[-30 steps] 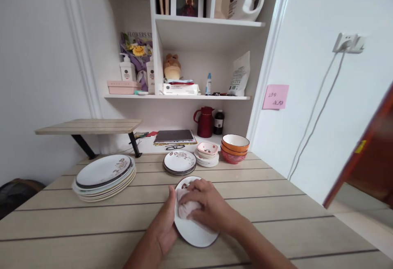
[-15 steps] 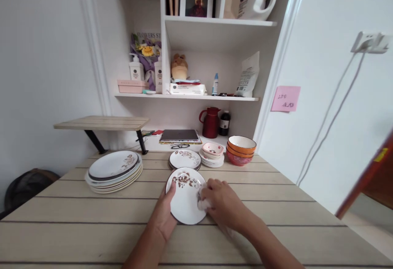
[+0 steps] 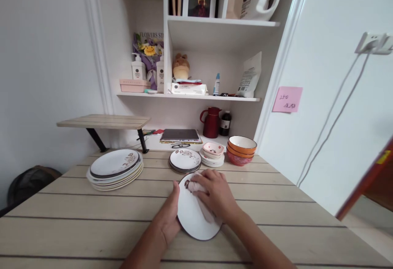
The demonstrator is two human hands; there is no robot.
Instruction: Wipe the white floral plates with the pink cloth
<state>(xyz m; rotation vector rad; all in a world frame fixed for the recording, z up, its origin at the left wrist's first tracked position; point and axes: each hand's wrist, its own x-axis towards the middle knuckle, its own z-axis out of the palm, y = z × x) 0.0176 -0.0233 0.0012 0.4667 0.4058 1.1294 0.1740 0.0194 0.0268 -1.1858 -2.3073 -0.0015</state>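
Observation:
A white plate point(image 3: 193, 215) with a dark rim and brown flower pattern is held above the table, tilted toward me. My left hand point(image 3: 171, 209) grips its left edge, thumb on the upper face and fingers underneath. With bent fingers, my right hand point(image 3: 216, 193) presses a pale cloth point(image 3: 199, 189) against the plate's upper part and covers most of the pattern. Just beyond lies a short stack of matching plates point(image 3: 185, 159). Beside that stack are small saucers point(image 3: 212, 162) with a pink square bowl point(image 3: 213, 149) on top.
Larger plates point(image 3: 115, 166) are stacked at the left, near a raised wooden stand point(image 3: 104, 121). Orange bowls point(image 3: 242, 148) stand at the back right. Behind are a closed laptop point(image 3: 180, 134), glasses point(image 3: 181, 145), a red jug point(image 3: 211, 122) and a dark bottle point(image 3: 225, 123).
The held plate has come slightly nearer and to the right, and has turned. My right hand and the cloth have moved from its right edge up over the flower pattern.

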